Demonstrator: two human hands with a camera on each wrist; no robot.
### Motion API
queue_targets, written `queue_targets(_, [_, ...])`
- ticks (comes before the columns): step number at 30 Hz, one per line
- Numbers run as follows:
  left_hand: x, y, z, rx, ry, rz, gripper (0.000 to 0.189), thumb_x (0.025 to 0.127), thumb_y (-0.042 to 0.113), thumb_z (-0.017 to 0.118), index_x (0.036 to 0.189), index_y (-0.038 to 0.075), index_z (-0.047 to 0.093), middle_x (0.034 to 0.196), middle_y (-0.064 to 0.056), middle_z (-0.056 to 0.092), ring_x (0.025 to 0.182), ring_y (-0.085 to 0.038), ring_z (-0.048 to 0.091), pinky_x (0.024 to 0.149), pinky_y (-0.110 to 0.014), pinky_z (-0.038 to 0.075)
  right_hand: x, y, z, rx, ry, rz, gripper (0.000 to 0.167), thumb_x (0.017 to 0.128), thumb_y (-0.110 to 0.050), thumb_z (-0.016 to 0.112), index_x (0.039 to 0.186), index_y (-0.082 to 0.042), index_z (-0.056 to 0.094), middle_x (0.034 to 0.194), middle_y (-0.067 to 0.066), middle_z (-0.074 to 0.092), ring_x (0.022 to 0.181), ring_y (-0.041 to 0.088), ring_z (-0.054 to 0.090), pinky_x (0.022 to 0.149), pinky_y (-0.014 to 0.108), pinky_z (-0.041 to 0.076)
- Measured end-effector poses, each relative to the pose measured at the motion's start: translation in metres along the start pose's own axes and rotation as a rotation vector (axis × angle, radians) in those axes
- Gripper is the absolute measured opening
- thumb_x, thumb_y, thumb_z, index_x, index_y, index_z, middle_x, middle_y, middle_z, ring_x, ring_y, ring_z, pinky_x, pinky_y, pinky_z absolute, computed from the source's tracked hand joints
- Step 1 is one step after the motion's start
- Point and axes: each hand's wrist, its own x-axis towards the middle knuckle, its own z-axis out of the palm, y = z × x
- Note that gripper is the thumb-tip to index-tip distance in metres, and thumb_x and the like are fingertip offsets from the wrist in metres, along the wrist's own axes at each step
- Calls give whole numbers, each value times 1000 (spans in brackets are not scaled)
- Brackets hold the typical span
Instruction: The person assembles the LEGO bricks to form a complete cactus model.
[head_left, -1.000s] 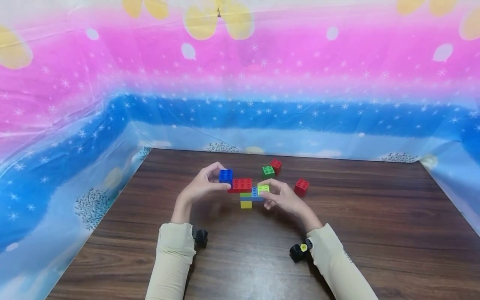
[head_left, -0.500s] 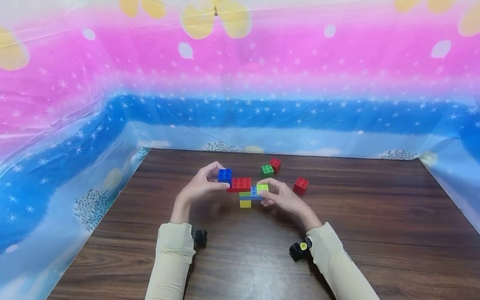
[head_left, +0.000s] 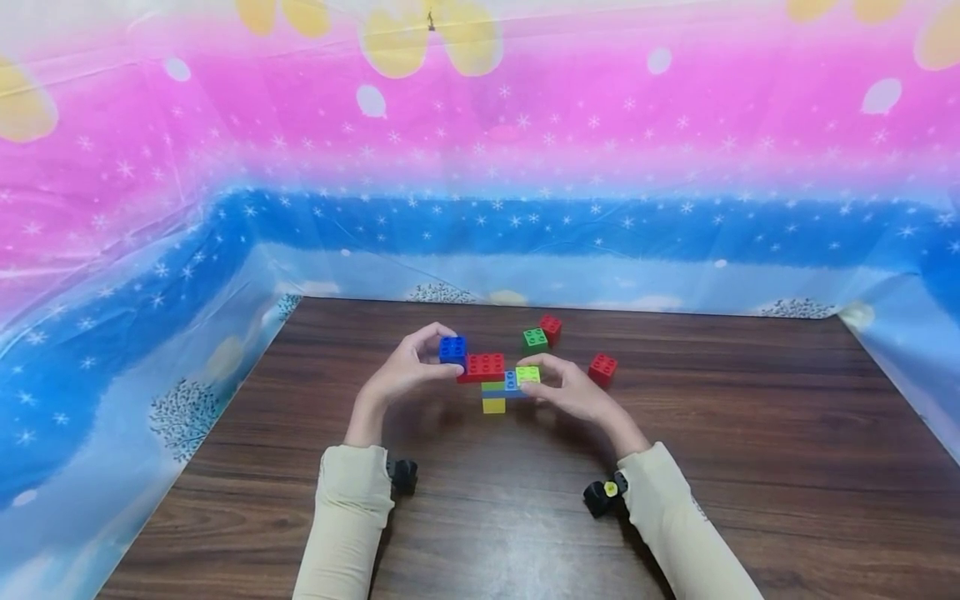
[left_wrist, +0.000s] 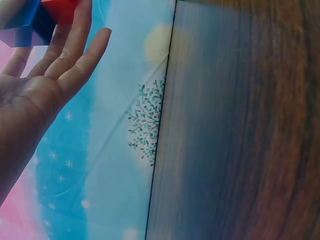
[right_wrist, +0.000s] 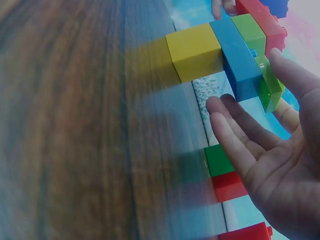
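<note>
1. Thumb and fingertip of the left hand [head_left: 397, 367] pinch a glossy dark-blue brick [head_left: 452, 348], cube-like with four round studs; the left wrist view shows the other fingers loosely spread.
2. Thumb and fingertip of the right hand [head_left: 576, 393] pinch a lime brick [head_left: 529, 372], its remaining fingers reaching out below.
3. Both pinched bricks belong to one stepped build of smooth plastic: boxy yellow brick [right_wrist: 195, 52] lowest, on the desk [head_left: 712, 442]; long blue bar [right_wrist: 237, 62] across it; green brick [right_wrist: 248, 32] and the lime one on the bar; oblong studded red brick [head_left: 485, 365] over the green; dark-blue on the red's left end.
4. Beyond, a four-stud green block [head_left: 535, 337] sits beside a red cube [head_left: 551, 326]; another red cube [head_left: 603, 369] lies nearer the right hand.
5. Streaked brown wood grain covers the desk, softly shiny.
6. Creased cloth [head_left: 585, 225], snowflake-printed, hangs behind in pink and blue.
</note>
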Motion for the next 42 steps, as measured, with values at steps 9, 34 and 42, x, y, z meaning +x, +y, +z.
queue_targets(9, [-1, -1, 1, -1, 8, -19, 41, 89, 12, 69, 125, 8, 51, 123, -23, 60, 109, -26, 63, 94, -42, 54, -3, 2, -11, -93, -16, 38, 58, 87, -34, 73, 138, -15, 52, 132, 12, 58, 119, 29, 55, 97, 45, 49])
queue_targets(34, [-2, -1, -5, 0, -43, 2, 40, 87, 10, 69, 124, 4, 55, 115, -19, 64, 99, -21, 63, 89, -39, 55, 1, 12, -24, -197, 181, 78, 48, 96, -23, 60, 140, -7, 48, 136, 18, 57, 118, 34, 60, 95, 49, 51])
queue_targets(42, [-2, 1, 0, 31, -91, -17, 39, 86, 12, 70, 122, 7, 56, 112, -15, 63, 104, -24, 59, 90, -44, 54, 1, 13, -25, -255, 211, 53, 45, 97, -23, 59, 138, -5, 50, 133, 19, 60, 120, 36, 59, 97, 51, 50])
